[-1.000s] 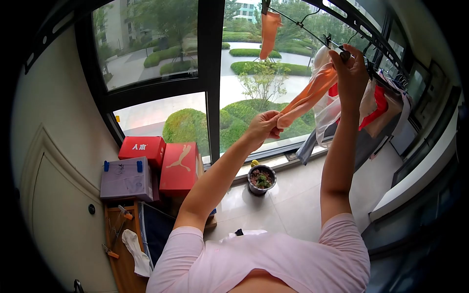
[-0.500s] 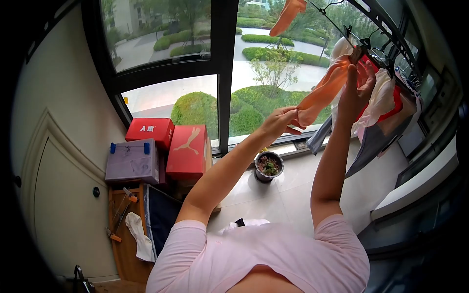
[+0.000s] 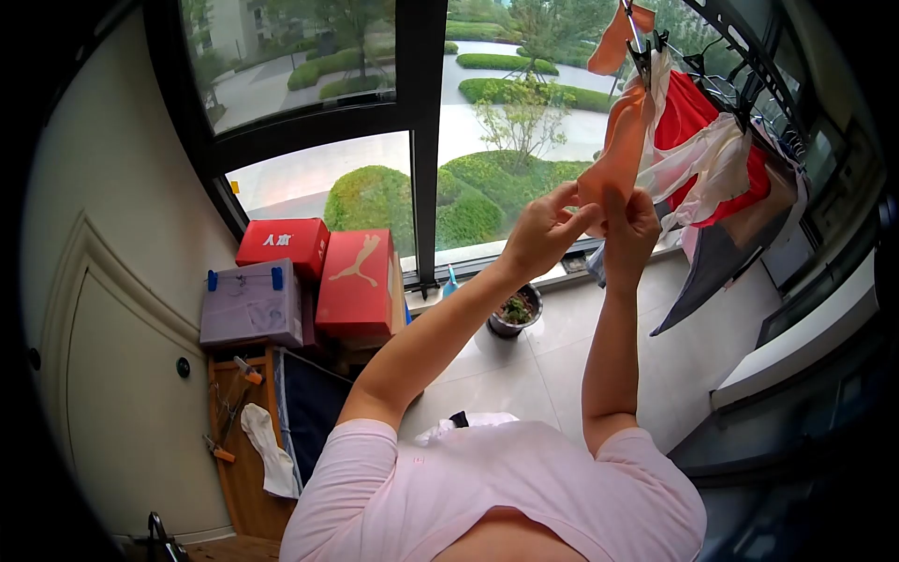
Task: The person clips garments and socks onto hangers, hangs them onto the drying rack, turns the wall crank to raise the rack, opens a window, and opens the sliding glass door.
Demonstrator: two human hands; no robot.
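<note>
An orange sock (image 3: 626,140) hangs from a dark clip (image 3: 642,62) on the hanging rack. Its lower end is between my two hands. My left hand (image 3: 552,229) pinches the sock's lower left edge, and my right hand (image 3: 629,225) grips the same end from the right, fingers closed. The hands are nearly touching. A second orange sock (image 3: 611,45) hangs farther back near the top. Just right of the held sock hang white socks (image 3: 716,169) and red cloth (image 3: 686,110).
Red shoe boxes (image 3: 354,281) and a purple box (image 3: 251,304) are stacked at left. Below them a white sock (image 3: 267,450) lies on a wooden surface (image 3: 245,506). A potted plant (image 3: 515,311) stands on the floor by the window. Dark grey cloth (image 3: 698,281) hangs at right.
My right hand has come down from the clip to the sock's lower end, beside my left hand. The sock now hangs more upright from the clip.
</note>
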